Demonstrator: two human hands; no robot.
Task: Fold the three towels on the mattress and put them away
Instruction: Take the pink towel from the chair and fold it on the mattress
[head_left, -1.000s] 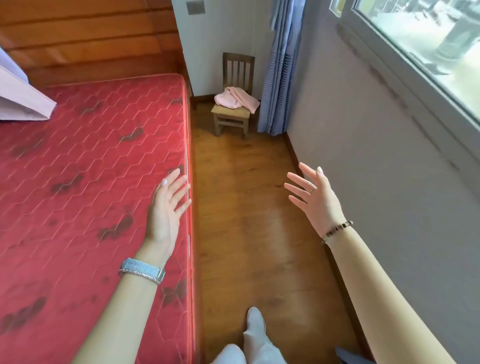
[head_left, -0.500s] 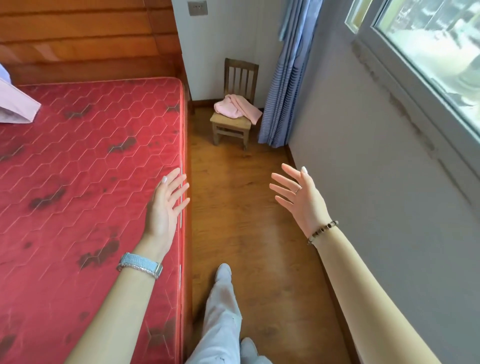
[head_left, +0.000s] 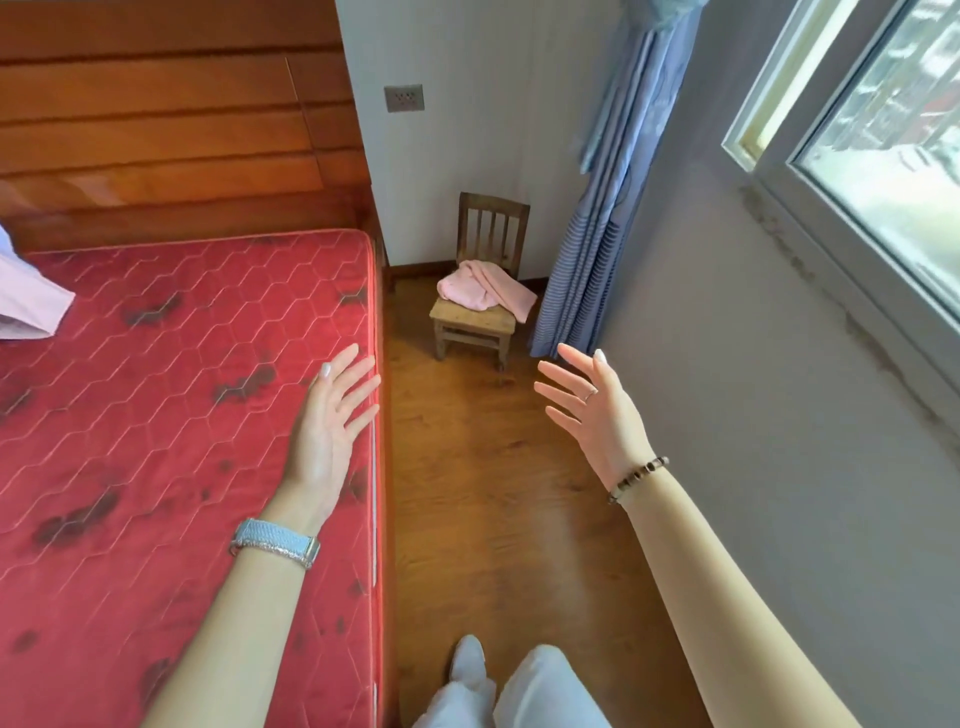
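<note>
A domestic bedroom is shown, as indicated by a red quilted mattress set against a wooden headboard, a blue curtain beside a window, and a small wooden chair on wood flooring.

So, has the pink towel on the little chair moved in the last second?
No. The pink towel still lies bunched on the wooden chair seat, one end hanging over the seat edge nearest the curtain.

mattress — pale cloth at left edge; chair — pink towel
</note>
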